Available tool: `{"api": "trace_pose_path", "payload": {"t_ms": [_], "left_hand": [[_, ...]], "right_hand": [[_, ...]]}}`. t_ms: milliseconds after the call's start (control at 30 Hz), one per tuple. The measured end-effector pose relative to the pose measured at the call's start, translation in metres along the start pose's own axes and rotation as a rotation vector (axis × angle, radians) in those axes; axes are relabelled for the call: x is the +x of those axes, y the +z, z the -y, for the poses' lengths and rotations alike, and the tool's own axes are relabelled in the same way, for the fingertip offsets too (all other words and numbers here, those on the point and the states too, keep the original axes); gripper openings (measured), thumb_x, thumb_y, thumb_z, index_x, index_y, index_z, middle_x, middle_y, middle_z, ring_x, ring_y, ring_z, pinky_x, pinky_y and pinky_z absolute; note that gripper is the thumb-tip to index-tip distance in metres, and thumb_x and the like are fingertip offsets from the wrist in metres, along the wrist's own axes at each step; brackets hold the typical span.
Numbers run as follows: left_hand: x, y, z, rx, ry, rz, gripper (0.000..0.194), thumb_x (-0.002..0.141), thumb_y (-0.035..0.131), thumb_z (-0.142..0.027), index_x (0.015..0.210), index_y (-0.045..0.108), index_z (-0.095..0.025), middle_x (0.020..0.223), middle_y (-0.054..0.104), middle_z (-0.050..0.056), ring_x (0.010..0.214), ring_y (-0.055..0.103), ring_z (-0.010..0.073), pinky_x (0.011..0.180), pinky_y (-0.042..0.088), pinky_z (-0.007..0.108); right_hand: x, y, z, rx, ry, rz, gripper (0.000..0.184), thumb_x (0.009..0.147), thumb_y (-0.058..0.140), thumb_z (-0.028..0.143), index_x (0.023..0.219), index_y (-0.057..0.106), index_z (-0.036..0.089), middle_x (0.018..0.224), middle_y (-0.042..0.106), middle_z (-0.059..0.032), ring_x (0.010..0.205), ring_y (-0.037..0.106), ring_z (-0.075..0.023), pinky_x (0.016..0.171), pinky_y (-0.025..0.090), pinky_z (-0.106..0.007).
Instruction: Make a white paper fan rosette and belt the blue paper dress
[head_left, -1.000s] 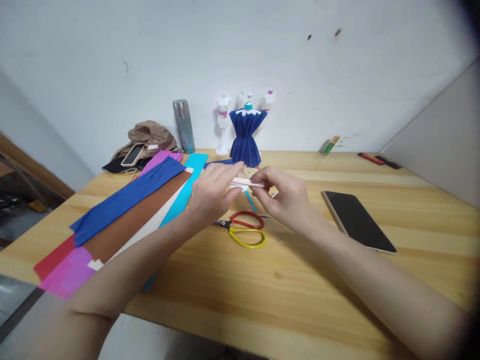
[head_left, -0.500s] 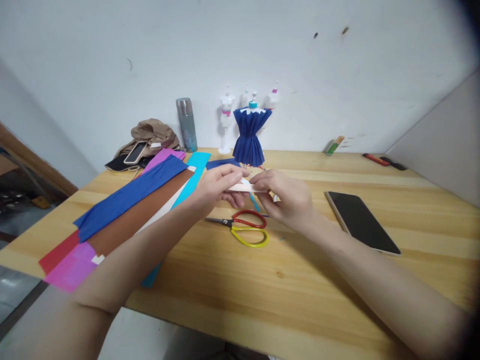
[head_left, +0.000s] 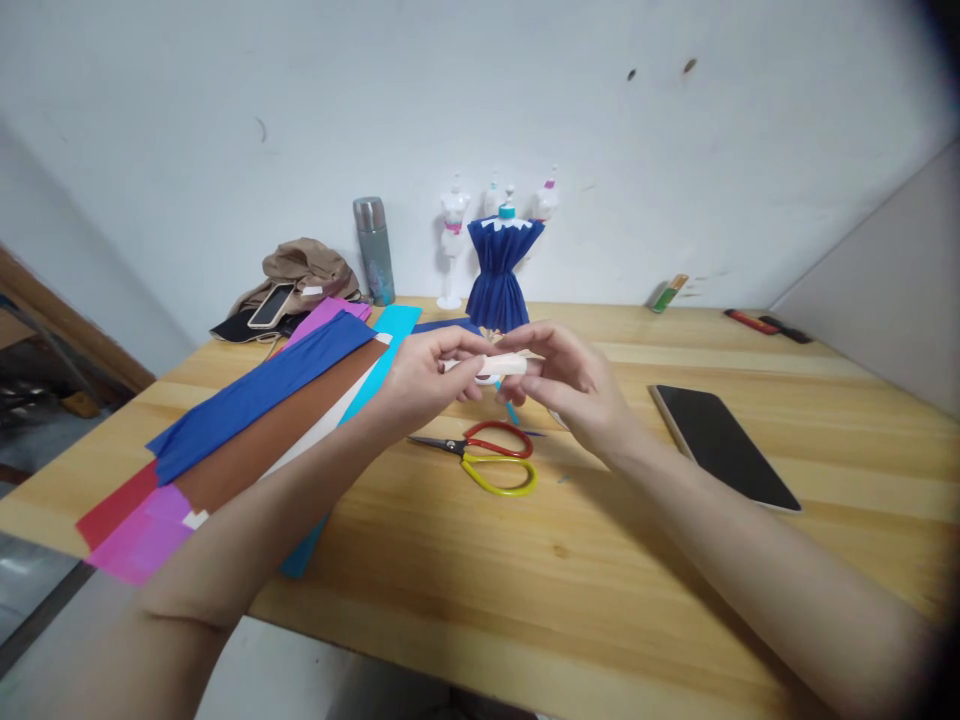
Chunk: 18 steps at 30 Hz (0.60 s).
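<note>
Between both hands, above the middle of the table, is a narrow folded white strip (head_left: 504, 366), paper or cloth, I cannot tell which. My left hand (head_left: 427, 375) pinches its left end with thumb and fingers. The fingers of my right hand (head_left: 574, 385) curl around its right end. Just below them lie scissors (head_left: 499, 460) with one red and one yellow handle, blades pointing left. Behind the hands stands a small mannequin in a pleated dark blue dress (head_left: 499, 270). Thin blue scraps lie partly hidden under the hands.
Layered coloured sheets (head_left: 277, 410) spread along the left, under my left forearm. A black-screened phone (head_left: 724, 445) lies at right. Along the back are a thermos (head_left: 373, 250), white mannequins (head_left: 454, 235), a brown cloth bundle (head_left: 307, 270) with another phone (head_left: 271, 305), and a green-orange tube (head_left: 669, 293).
My right hand has turned and its fingers have spread around the strip's end. The strip has risen slightly and shows more of its face. My left thumb now lies over it.
</note>
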<state>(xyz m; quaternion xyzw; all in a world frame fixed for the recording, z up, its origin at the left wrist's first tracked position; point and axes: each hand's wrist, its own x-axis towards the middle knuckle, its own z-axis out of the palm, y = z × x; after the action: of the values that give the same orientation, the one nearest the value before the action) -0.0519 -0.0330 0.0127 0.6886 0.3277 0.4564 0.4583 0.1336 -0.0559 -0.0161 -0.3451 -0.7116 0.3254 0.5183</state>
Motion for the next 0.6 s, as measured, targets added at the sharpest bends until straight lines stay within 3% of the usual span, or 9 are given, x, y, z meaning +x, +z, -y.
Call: {"api": "trace_pose_path", "payload": {"t_ms": [333, 600], "left_hand": [[0.004, -0.004, 0.004, -0.015, -0.183, 0.081, 0.007, 0.080, 0.063, -0.008, 0.083, 0.068, -0.010, 0.053, 0.065, -0.001, 0.046, 0.063, 0.0092, 0.048, 0.051, 0.018], [0.005, -0.001, 0.012, -0.021, -0.224, 0.106, 0.007, 0.080, 0.069, -0.010, 0.087, 0.070, -0.009, 0.052, 0.065, -0.001, 0.048, 0.064, 0.0103, 0.049, 0.051, 0.019]], "right_hand": [[0.003, 0.008, -0.007, 0.103, 0.099, -0.021, 0.028, 0.073, 0.069, 0.024, 0.099, 0.061, 0.025, 0.103, 0.068, -0.0041, 0.066, 0.064, -0.0162, 0.058, 0.054, -0.032], [0.006, 0.007, -0.018, 0.040, 0.104, -0.052, 0.010, 0.073, 0.069, 0.023, 0.080, 0.062, 0.024, 0.084, 0.068, -0.0021, 0.059, 0.061, -0.0162, 0.050, 0.048, -0.031]]}}
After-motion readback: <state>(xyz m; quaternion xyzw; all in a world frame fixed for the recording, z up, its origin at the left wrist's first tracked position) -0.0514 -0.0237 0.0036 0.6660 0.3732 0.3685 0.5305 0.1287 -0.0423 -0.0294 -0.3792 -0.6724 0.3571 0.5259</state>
